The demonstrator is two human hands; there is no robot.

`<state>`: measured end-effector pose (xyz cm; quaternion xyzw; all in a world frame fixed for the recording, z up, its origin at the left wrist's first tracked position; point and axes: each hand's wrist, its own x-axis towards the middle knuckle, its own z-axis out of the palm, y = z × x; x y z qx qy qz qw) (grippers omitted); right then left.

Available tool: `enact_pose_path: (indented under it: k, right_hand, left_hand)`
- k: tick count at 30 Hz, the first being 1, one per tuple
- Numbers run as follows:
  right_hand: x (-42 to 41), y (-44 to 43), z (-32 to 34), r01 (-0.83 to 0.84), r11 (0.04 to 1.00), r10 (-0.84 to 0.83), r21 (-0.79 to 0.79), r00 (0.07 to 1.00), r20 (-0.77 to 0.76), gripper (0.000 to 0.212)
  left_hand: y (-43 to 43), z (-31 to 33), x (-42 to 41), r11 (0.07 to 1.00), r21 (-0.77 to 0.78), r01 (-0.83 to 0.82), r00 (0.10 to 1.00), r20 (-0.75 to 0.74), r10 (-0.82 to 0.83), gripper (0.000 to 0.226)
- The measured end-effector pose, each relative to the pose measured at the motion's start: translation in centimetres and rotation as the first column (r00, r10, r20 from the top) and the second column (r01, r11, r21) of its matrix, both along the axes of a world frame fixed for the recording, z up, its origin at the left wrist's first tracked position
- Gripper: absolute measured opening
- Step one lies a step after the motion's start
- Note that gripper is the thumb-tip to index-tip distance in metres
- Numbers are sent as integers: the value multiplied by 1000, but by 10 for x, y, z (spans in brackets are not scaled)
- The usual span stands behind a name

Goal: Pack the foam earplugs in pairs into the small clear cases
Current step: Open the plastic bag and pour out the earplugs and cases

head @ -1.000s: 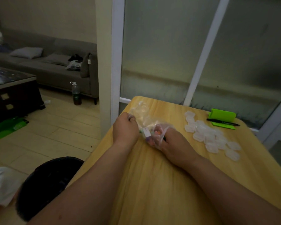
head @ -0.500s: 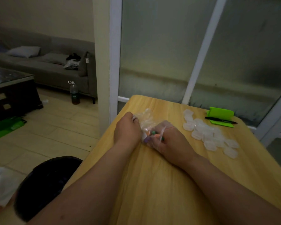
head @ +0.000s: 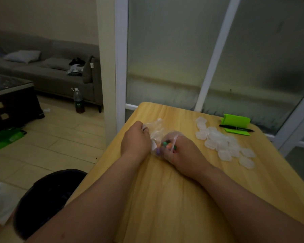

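wooden table (head: pixel 165 199) | earplug bag (head: pixel 154 132) centre | clear cases (head: pixel 223 144) heaped right | green stand (head: pixel 235 120), pen (head: pixel 235 128) far right

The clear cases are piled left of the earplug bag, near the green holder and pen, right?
Not quite. The head view shows the clear cases piled right of the earplug bag, not left, near the green holder and pen.

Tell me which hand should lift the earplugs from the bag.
Right, probably: the right hand reaches into the plastic bag among the earplugs, and the clear cases lie on its side. The left hand grips the bag.
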<state>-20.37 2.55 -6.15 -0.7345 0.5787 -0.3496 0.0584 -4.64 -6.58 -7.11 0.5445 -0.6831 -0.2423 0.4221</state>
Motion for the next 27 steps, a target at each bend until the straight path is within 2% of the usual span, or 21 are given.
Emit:
enact_pose_path:
  k: [1, 6, 8, 11, 14, 18, 22, 27]
  right_hand:
    - [0, 2, 1, -7, 1000, 7, 7, 1000, -2, 7]
    - [4, 2, 8, -103, 993, 107, 56, 992, -67, 21]
    - [0, 2, 5, -61, 996, 62, 65, 998, -8, 22]
    - [-8, 7, 1, 22, 999, -24, 25, 997, 77, 11]
    - [-12, 15, 0, 76, 997, -75, -8, 995, 68, 2]
    - [-15, 29, -4, 130, 991, -130, 17, 988, 82, 31]
    - [-24, 36, -4, 179, 982, -175, -57, 982, 64, 13]
    - [-31, 37, -5, 276, 961, -274, -12, 959, 75, 6]
  left_hand:
    - [0, 0, 0, 1000, -3, 0, 1000, 5, 0, 23]
    - [2, 0, -2, 1000, -4, -3, 1000, 11, 3, 24]
    - [1, 0, -2, 1000, 0, -3, 1000, -4, 3, 24]
    - [-1, -1, -2, 1000, 16, -19, 1000, -25, 19, 25]
    - [-2, -1, -1, 999, 21, -41, 998, -50, 42, 27]
    - [-1, -1, 1, 996, 28, -81, 995, -57, 83, 24]
    - [-2, -1, 2, 992, 41, -122, 990, -71, 124, 24]
    - [-2, -3, 2, 994, 32, -109, 991, -69, 111, 23]
